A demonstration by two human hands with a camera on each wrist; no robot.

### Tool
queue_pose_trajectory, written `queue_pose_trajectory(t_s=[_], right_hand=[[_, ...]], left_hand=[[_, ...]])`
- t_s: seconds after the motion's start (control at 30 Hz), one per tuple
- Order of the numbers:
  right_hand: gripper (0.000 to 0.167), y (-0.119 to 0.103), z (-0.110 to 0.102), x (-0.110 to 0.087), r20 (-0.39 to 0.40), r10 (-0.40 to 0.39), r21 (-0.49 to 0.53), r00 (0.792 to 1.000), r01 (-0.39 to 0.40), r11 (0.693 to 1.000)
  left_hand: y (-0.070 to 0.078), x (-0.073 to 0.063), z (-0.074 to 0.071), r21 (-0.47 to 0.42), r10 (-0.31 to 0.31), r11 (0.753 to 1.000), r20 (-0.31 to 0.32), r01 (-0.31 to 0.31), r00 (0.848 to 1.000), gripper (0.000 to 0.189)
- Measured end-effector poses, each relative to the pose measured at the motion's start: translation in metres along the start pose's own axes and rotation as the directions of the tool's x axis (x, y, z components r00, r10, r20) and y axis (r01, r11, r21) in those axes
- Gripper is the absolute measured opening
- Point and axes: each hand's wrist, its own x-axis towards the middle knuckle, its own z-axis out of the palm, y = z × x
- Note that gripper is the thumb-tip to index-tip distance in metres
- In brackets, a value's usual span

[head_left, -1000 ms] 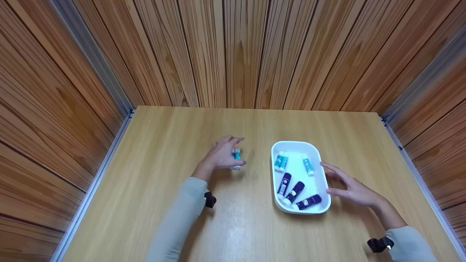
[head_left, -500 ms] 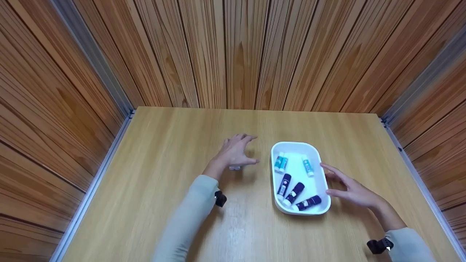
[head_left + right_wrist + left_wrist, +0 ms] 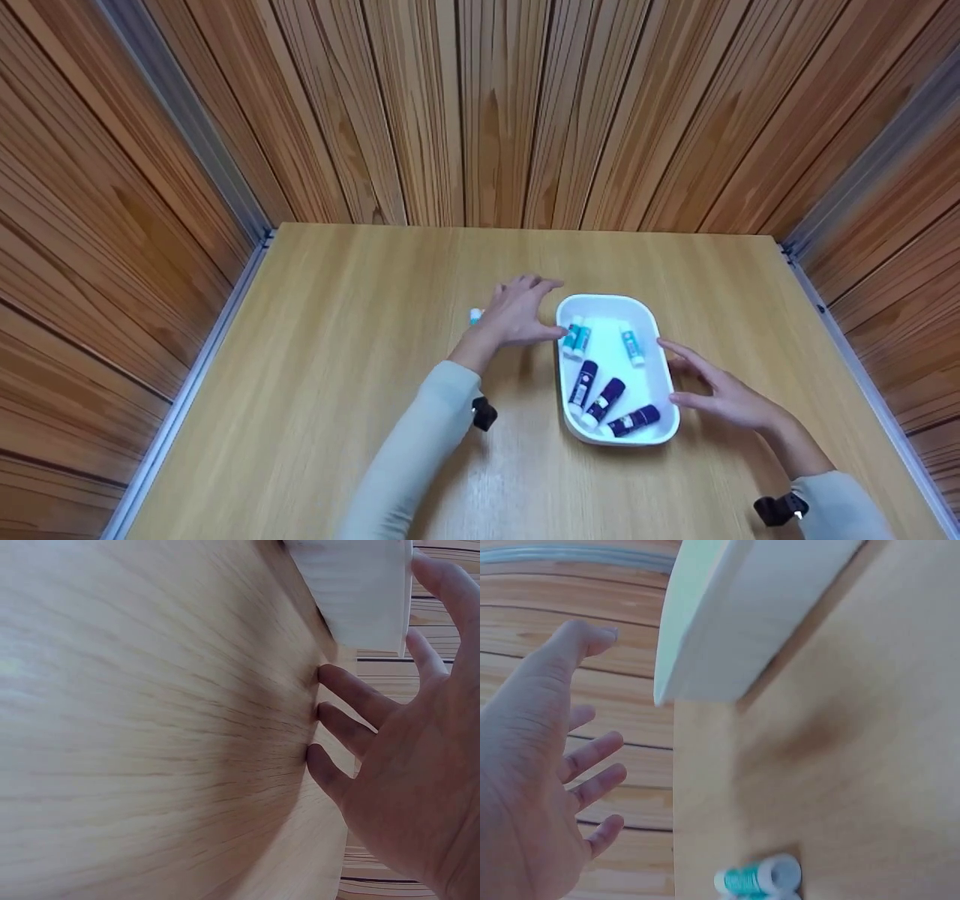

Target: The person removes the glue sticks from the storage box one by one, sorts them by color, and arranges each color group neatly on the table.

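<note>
In the head view, my left hand point(image 3: 519, 313) hovers beside the left rim of the white tray point(image 3: 606, 349), fingers spread and thumb tip overlapping the rim. The left wrist view shows nothing in that hand. Partly hidden behind its wrist lies a teal-and-white glue stick point(image 3: 475, 316); the left wrist view shows a pair of such glue sticks point(image 3: 757, 879) side by side on the table. At the tray's right side, my right hand point(image 3: 731, 390) touches the rim with thumb and forefinger. Its other fingertips point(image 3: 321, 711) rest at the tabletop in the right wrist view.
Inside the tray lie three teal glue sticks, one of them apart on the right point(image 3: 632, 345), and three dark purple glue sticks point(image 3: 604, 401) toward the near end. Wood-plank walls point(image 3: 495, 112) stand behind and beside the table point(image 3: 337, 337).
My left hand has moved right, from over the glue sticks on the table to the tray's left rim, staying spread. The right hand has kept its place at the tray.
</note>
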Motion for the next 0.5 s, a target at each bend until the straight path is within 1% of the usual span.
queue_pose_trajectory(t_s=[0.23, 0.4, 0.5], right_hand=[[0.085, 0.000, 0.000, 0.001, -0.004, 0.008, 0.003, 1.000, -0.008, 1.000], [0.086, 0.000, 0.001, 0.001, 0.013, 0.016, 0.008, 1.000, -0.016, 1.000], [0.085, 0.000, 0.000, 0.001, 0.006, 0.009, 0.012, 1.000, -0.009, 1.000]], left_hand=[[0.022, 0.008, 0.007, 0.021, 0.048, 0.999, 0.003, -0.048, 0.999, 0.085], [0.038, 0.012, 0.010, 0.027, 0.040, 0.999, 0.018, -0.041, 0.999, 0.086], [0.049, 0.016, 0.011, -0.008, 0.036, 0.999, 0.016, -0.036, 0.999, 0.086]])
